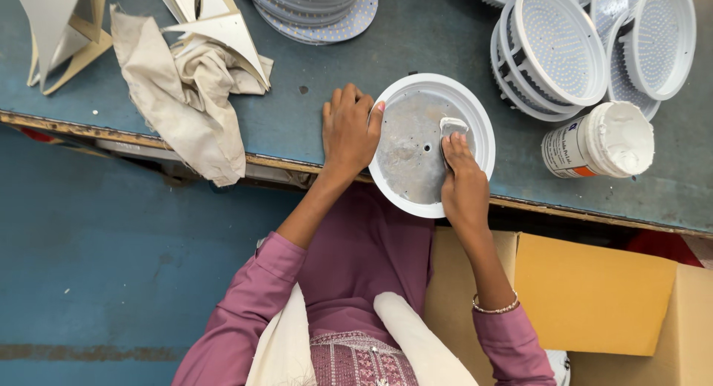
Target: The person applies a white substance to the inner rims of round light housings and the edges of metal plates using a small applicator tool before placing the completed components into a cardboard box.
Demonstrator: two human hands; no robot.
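Housing (475,108), a round white lamp shell with a grey metal plate inside, sits at the near edge of the table (416,37), partly overhanging it, right in front of you. Your left hand (349,130) lies flat on the table with its fingers together, fingertips pressed against the housing's left rim to steady it. Your right hand (462,180) is closed around a small white pad (453,125) and presses it onto the plate, right of the centre hole. The plate looks smeared with a thin grey-white film over much of its face, so the spreading seems well under way; whether the coat is even, you cannot tell from here. An open tub (601,141) of white paste stands just right of the housing. Beyond it, several housings (557,48) with LED boards fitted lie stacked, and a stack of bare boards (319,15) sits further left.
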